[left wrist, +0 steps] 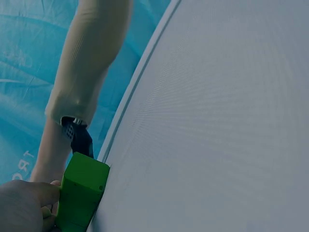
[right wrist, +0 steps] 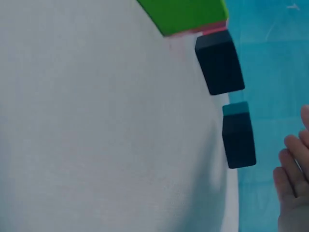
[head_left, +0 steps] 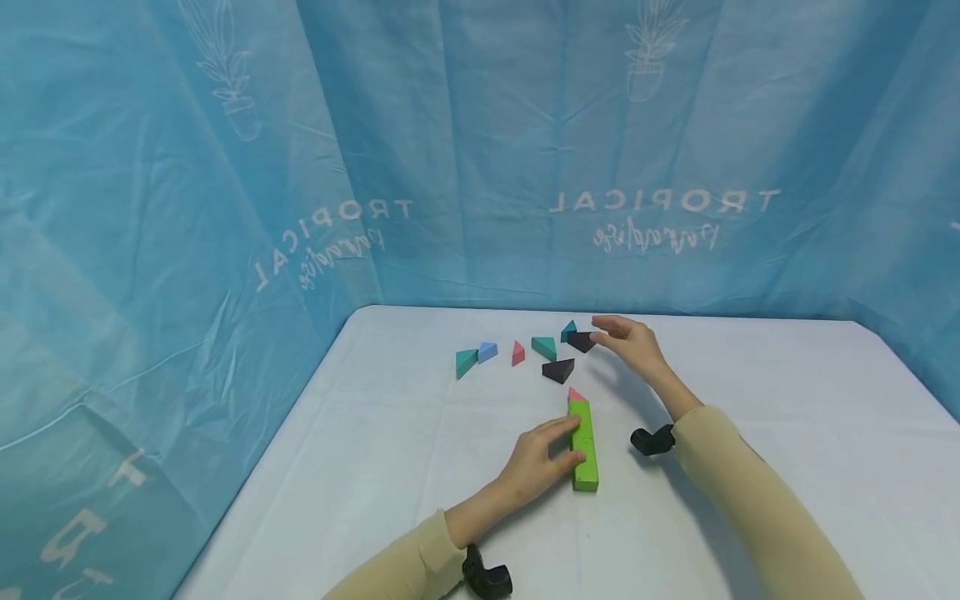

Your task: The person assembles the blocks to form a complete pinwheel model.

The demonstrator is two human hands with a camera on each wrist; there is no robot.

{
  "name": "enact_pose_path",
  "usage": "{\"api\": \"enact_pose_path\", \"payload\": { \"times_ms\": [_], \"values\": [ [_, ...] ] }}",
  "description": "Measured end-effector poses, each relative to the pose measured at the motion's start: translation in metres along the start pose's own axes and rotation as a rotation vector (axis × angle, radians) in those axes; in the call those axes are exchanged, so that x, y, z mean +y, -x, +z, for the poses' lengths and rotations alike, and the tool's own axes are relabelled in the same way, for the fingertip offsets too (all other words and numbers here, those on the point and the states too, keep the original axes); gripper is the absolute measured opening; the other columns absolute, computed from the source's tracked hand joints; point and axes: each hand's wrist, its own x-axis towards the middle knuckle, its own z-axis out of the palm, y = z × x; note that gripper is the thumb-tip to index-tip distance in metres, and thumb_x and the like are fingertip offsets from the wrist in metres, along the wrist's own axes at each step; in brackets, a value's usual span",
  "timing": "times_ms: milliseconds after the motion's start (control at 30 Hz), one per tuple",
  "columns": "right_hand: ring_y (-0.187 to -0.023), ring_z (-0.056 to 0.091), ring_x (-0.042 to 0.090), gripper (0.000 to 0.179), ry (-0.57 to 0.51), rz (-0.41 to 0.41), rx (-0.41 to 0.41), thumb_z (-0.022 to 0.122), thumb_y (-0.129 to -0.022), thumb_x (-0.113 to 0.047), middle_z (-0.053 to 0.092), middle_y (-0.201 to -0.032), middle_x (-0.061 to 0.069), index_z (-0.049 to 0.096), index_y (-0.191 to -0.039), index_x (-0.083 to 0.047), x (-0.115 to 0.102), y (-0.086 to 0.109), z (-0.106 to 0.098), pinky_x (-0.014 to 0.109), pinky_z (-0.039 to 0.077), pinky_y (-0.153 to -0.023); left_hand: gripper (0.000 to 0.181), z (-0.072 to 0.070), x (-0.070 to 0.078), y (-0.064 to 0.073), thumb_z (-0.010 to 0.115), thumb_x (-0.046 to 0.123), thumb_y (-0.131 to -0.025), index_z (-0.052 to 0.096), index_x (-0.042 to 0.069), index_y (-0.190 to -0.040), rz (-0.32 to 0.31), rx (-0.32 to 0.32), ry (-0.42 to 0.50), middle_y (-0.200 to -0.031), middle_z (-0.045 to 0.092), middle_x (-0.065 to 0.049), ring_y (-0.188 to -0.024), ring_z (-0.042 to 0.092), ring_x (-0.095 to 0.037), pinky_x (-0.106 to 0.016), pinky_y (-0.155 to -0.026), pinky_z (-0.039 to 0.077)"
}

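Note:
My left hand [head_left: 536, 462] touches the left side of a long green block [head_left: 584, 467] with thumb and fingertips. A seam crosses that green shape, and a pink wedge [head_left: 576, 395] sits at its far end. In the left wrist view, the left hand [left wrist: 26, 205] lies against one face of the green block [left wrist: 84, 188]. Farther back, my right hand [head_left: 633, 346] is held with fingers extended near a black wedge block [head_left: 581, 341]. The right wrist view shows a gap between that hand [right wrist: 295, 179] and the black block [right wrist: 239, 142].
Behind the green block lie another black block [head_left: 558, 371], teal wedges [head_left: 545, 347], [head_left: 465, 362], a blue-teal wedge [head_left: 568, 331], a blue block [head_left: 487, 351] and a red-pink wedge [head_left: 518, 353]. A blue curtain [head_left: 480, 167] surrounds the white table [head_left: 375, 433].

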Motion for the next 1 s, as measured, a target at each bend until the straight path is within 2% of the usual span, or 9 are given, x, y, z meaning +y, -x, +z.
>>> {"api": "enact_pose_path", "payload": {
  "times_ms": [300, 600, 733, 1000],
  "values": [
    [-0.126, 0.044, 0.032, 0.051, 0.073, -0.030, -0.064, 0.068, -0.089, -0.025, 0.054, -0.132, 0.016, 0.053, -0.132, -0.001, 0.017, -0.019, 0.007, 0.042, 0.036, -0.105, 0.049, 0.002, 0.000, 0.000, 0.069, 0.020, -0.088, 0.055, 0.000, -0.130, 0.017, 0.015, 0.004, -0.131, 0.056, -0.009, -0.123, 0.049, -0.018, -0.028, -0.102, 0.039],
    [-0.127, 0.040, 0.040, 0.052, 0.151, -0.022, -0.118, 0.068, -0.089, -0.023, 0.051, -0.134, 0.018, 0.052, -0.133, -0.001, 0.023, -0.023, 0.010, 0.050, 0.035, -0.104, 0.049, 0.000, -0.001, 0.000, 0.067, 0.022, -0.089, 0.054, 0.000, -0.131, 0.010, 0.000, 0.014, -0.132, 0.055, -0.008, -0.124, 0.048, -0.018, -0.028, -0.102, 0.039],
    [-0.125, 0.042, 0.040, 0.049, 0.170, -0.032, -0.120, 0.067, -0.090, -0.021, 0.051, -0.133, 0.018, 0.053, -0.132, -0.001, 0.026, -0.026, 0.011, 0.049, 0.035, -0.104, 0.049, 0.000, -0.002, -0.001, 0.067, 0.023, -0.089, 0.054, 0.001, -0.131, 0.011, 0.000, 0.015, -0.132, 0.055, -0.008, -0.123, 0.048, -0.017, -0.028, -0.102, 0.039],
    [-0.115, 0.053, 0.035, 0.043, 0.183, -0.061, -0.069, 0.070, -0.087, -0.024, 0.059, -0.124, 0.016, 0.061, -0.124, -0.005, 0.039, -0.027, 0.015, 0.047, 0.043, -0.097, 0.047, 0.001, -0.001, 0.002, 0.069, 0.021, -0.088, 0.056, -0.001, -0.128, 0.032, 0.027, 0.005, -0.129, 0.057, -0.009, -0.121, 0.051, -0.019, -0.028, -0.101, 0.040]
  ]
}}
